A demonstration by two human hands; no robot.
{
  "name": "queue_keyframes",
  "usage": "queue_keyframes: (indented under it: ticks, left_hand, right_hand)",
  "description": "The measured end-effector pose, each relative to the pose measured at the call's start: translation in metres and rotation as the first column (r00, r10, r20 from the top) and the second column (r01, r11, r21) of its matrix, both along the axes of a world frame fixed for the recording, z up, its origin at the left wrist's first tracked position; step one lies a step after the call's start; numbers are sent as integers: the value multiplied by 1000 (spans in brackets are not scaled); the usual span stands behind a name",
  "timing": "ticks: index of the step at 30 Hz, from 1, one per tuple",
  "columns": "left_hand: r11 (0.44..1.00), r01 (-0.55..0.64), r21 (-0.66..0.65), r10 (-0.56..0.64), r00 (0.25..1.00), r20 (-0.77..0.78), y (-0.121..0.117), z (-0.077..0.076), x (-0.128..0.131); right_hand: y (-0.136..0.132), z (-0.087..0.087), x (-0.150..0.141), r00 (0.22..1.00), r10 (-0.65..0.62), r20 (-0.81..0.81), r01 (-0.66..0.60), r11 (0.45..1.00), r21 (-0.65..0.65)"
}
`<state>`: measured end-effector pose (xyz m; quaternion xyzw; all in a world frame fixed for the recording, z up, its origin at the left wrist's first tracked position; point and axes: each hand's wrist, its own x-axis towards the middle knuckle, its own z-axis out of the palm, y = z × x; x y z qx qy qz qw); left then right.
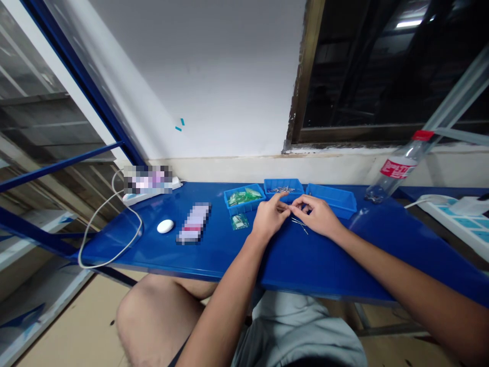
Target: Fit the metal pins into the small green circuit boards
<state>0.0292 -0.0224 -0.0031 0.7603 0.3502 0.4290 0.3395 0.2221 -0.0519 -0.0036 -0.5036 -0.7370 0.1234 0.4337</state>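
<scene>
My left hand (268,215) and my right hand (315,216) meet fingertip to fingertip above the blue table (221,257). Both are closed in a pinch; whatever sits between the fingers is too small or hidden to name. Under my right hand lie a few thin metal rods (300,223). Just beyond my hands is a blue bin (283,182) with many similar thin metal pieces. To its left, another blue bin (246,207) holds small green-tinted plastic packets (244,196). One clear greenish packet (239,221) lies in front of that bin, left of my left hand.
A third blue bin (332,200) stands behind my right hand. Further right are a plastic bottle (399,168) with a red cap and a white power strip (454,216). On the left lie a blurred-out flat object (194,223), a white oval object (165,226) and a cable (139,232).
</scene>
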Motion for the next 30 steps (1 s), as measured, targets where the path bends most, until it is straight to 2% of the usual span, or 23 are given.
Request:
queue_keyframes:
  ticks: [4,8,13,17,21,24,27,30]
  left_hand:
    - [993,69,96,-65,997,-47,-3,1,0]
    - [994,56,99,-61,997,48,-3,5,4]
    - [1000,6,-26,1,961,275,2,4,5]
    - [997,35,-69,-12,951,310,5,2,3]
    - [1000,-8,-17,10,984,179,1,5,2]
    - [991,-49,121,58,996,-73,-1,6,1]
    - [966,25,256,55,953,-298,0,2,1]
    - [954,87,286,29,925,-379,2,-3,0]
  right_hand:
    - [-1,3,1,999,-32,34,33,999,-23]
    - [0,4,4,997,-54,-48,51,997,-60]
    - [4,-5,2,986,92,-136,-109,986,-124]
    - [6,-14,-2,953,159,-257,-217,952,-214]
    - [8,-15,-1,925,99,-366,-194,953,-233]
    - [10,-12,3,910,22,-415,-125,967,-224]
    - [12,-9,6,906,-25,-424,-80,970,-229]
    - [14,-5,6,888,-44,-457,-84,963,-256]
